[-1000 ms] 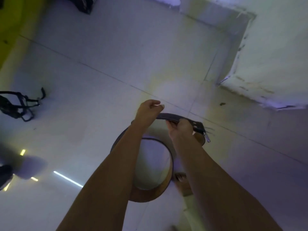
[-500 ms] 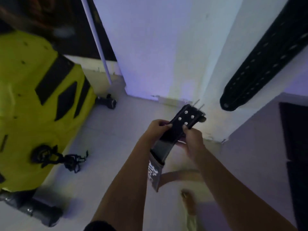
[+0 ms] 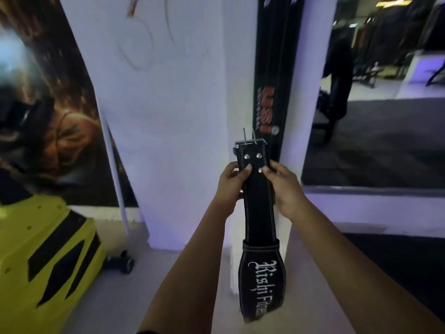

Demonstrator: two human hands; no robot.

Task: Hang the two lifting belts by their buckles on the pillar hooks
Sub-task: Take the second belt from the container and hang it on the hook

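Note:
I hold a black lifting belt (image 3: pixel 258 213) upright in front of the white pillar (image 3: pixel 183 116). My left hand (image 3: pixel 232 186) grips its left edge and my right hand (image 3: pixel 285 189) grips its right edge, both just below the rivets. The metal buckle (image 3: pixel 250 141) with two prongs points up at the top of the belt. The wide lower part with white lettering hangs down between my forearms. A second black belt (image 3: pixel 274 75) with red lettering hangs flat on the pillar, right behind the buckle. No hook is visible.
A yellow and black machine (image 3: pixel 43 256) stands at the lower left, with a small black wheel (image 3: pixel 125 262) by the pillar's base. A large poster (image 3: pixel 48 116) covers the left wall. At the right, dark floor (image 3: pixel 385 141) and gym equipment lie behind the pillar.
My view has swung up from the floor to the pillar. I have raised the belt from a coiled loop to hang straight, buckle end up, in front of the hanging belt.

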